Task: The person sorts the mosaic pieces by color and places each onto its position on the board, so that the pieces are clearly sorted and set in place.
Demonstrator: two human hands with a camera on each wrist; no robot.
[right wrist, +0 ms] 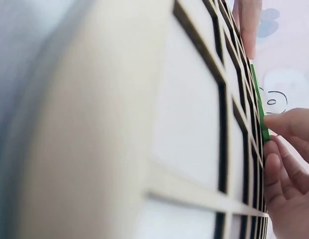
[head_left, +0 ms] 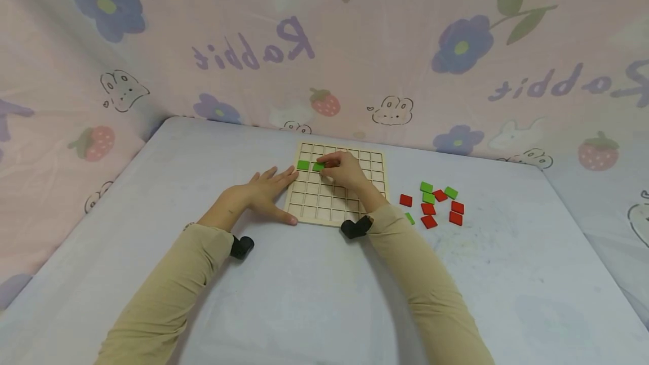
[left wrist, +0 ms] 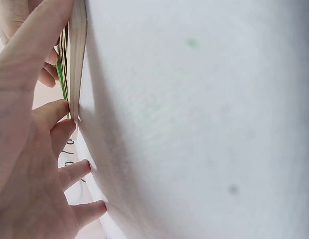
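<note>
A wooden grid board (head_left: 316,221) with square cells lies flat on the table. One green tile (head_left: 303,165) sits in a cell near its upper left. My right hand (head_left: 347,170) reaches over the board and pinches a second green tile (head_left: 318,167) between thumb and fingers, just right of the first. In the right wrist view, those fingertips meet the green tile (right wrist: 265,133) close over the grid. My left hand (head_left: 263,193) is spread along the board's left side, thumb at the lower corner and fingertips at the edge. The left wrist view shows the board's side edge (left wrist: 77,59) beside the fingers.
Right of the board lie scattered loose tiles, several red (head_left: 429,222) and several green (head_left: 426,187); one green tile is partly hidden by the right sleeve (head_left: 421,263). A printed curtain (head_left: 350,66) hangs behind the white table (head_left: 304,297).
</note>
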